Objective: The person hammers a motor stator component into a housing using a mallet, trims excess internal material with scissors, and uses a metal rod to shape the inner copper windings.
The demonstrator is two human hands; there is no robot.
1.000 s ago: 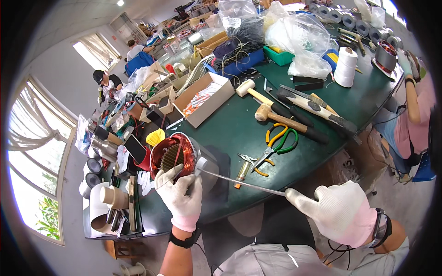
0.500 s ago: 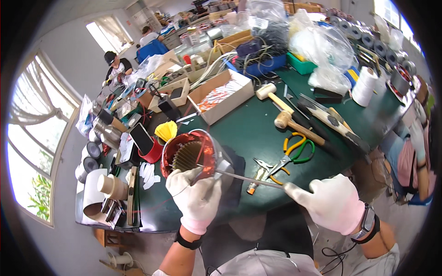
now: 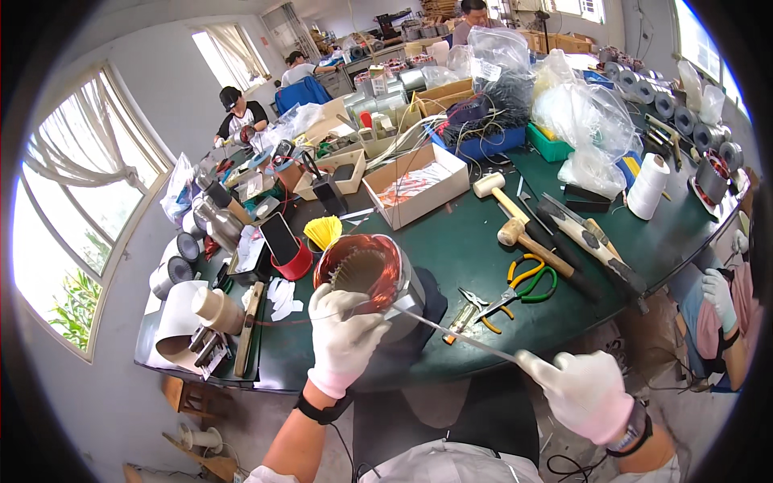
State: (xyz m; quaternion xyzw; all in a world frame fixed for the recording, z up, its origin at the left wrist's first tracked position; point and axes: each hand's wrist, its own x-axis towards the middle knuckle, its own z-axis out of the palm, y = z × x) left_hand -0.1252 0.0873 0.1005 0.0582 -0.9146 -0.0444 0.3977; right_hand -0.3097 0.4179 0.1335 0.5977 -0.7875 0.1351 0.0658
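Note:
On the green table stands a motor stator (image 3: 411, 299) with a grey outer shell and a ring of copper-red windings (image 3: 378, 253) around its slotted bore. My gloved left hand (image 3: 342, 338) is closed at its near rim; what the fingers pinch is hidden. From that rim a thin, pale, rod-like strip (image 3: 455, 334) stretches taut to the right. Its far end is in my gloved right hand (image 3: 584, 394), which is closed around it. Pliers (image 3: 469, 314) and green-and-yellow-handled scissors (image 3: 523, 282) lie beyond the strip.
Mallets (image 3: 523, 237) lie right of the stator. Behind it are yellow strips (image 3: 324, 231), a red roll (image 3: 294, 266) propping a phone (image 3: 279, 239), and a cardboard box (image 3: 415, 193) of strips. A thread cone (image 3: 648, 187) stands at right. Another person's gloved hand (image 3: 718, 298) shows at far right.
The view has shifted, so the table and stator appear further right. My right hand has moved slightly down and right, with the strip still in it. My left hand stays at the stator's rim.

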